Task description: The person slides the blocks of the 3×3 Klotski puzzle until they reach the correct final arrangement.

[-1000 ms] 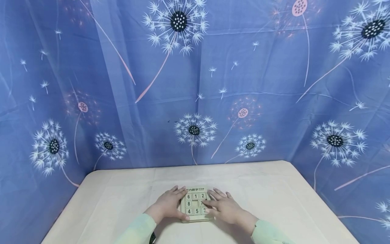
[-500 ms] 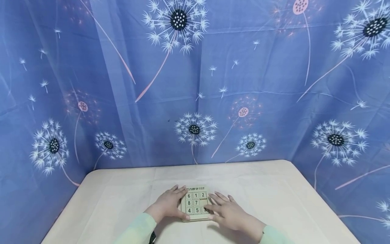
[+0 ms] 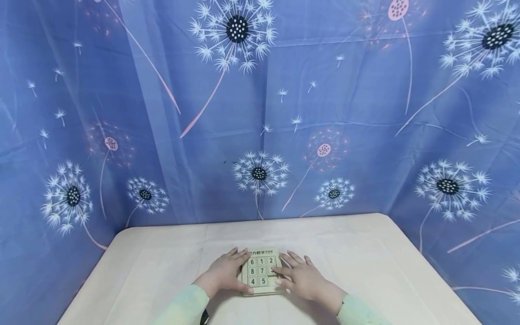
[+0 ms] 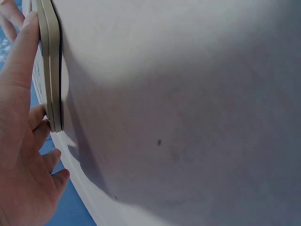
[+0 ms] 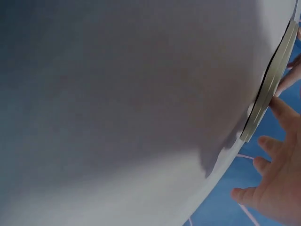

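Observation:
A pale wooden number slide puzzle (image 3: 266,291) lies flat on the table in the head view. Its tiles read 6, 1, 2, then 8, 7, 3, then 4, 5 and a gap at the near right. My left hand (image 3: 226,271) holds the puzzle's left side, thumb at the near corner and fingers at the far one. With the index fingertip my right hand (image 3: 304,277) touches the 3 tile (image 3: 271,271), partly covering it; the other fingers are spread beside the right edge. Both wrist views show the puzzle only edge-on.
The cream-covered table (image 3: 170,253) surrounds the puzzle. Behind it and at both sides hangs a blue dandelion-print curtain (image 3: 211,180). Something small and dark (image 3: 204,317) shows by the left wrist.
The 7 tile has slid left into the middle, then the 3 tile has moved up, leaving the gap at the near right. My right hand shifted slightly; the left stayed put.

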Demonstrator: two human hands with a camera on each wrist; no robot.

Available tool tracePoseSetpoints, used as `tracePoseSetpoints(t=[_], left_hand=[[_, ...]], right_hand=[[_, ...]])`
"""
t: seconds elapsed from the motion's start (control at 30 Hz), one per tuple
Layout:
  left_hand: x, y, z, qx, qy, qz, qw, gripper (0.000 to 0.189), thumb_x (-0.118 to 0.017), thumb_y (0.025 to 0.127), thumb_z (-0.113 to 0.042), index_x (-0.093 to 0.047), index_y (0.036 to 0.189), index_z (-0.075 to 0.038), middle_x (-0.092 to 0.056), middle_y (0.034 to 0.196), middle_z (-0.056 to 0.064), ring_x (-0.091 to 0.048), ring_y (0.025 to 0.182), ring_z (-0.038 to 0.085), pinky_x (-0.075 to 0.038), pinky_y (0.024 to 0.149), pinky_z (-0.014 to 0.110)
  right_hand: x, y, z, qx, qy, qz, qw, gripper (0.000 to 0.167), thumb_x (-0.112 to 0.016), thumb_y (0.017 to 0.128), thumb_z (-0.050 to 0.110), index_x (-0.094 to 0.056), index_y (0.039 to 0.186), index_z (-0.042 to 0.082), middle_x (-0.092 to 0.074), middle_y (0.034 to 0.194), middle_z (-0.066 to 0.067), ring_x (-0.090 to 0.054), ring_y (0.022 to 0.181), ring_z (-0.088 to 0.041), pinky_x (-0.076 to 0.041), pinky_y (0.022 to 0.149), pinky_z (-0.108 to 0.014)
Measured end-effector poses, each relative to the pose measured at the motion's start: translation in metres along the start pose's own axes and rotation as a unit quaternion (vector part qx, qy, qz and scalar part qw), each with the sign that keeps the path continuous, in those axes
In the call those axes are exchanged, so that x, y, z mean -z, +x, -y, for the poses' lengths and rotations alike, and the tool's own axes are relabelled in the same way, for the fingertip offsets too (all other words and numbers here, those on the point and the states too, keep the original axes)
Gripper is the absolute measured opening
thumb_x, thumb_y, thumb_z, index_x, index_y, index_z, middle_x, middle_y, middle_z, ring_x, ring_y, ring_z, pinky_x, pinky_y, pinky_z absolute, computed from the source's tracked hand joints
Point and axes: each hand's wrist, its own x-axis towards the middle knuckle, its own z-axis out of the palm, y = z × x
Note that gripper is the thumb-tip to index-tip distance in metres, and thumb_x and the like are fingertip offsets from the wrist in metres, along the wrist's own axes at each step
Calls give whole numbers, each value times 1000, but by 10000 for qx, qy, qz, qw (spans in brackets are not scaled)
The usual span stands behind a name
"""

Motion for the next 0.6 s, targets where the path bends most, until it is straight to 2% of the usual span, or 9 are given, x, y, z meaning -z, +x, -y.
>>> tracePoseSetpoints(t=[0.2,0.43,0.6], left_hand=[[-2,1,1,-29,79,-26,10000,106,-87,68,-63,-50,152,-10,-47,162,6,-39,152,40,-39,123,59],[-3,1,2,-10,110,-70,9999,107,-87,67,-64,-50,151,-11,-46,162,6,-39,152,40,-39,122,60],[-3,1,2,14,92,-32,10000,107,-86,67,-65,-49,152,-11,-46,162,5,-38,152,39,-38,123,59]], right_hand=[[0,0,7,147,-4,58,9999,52,-51,102,55,-63,141,23,-45,161,-15,-38,151,-45,-30,115,-81],[-1,-4,26,555,-120,371,9977,48,-52,100,60,-62,141,37,-46,162,-7,-40,151,-41,-37,112,-78],[-2,-11,17,467,-189,348,9981,46,-53,99,59,-62,140,38,-46,162,-7,-40,151,-41,-36,113,-78]])
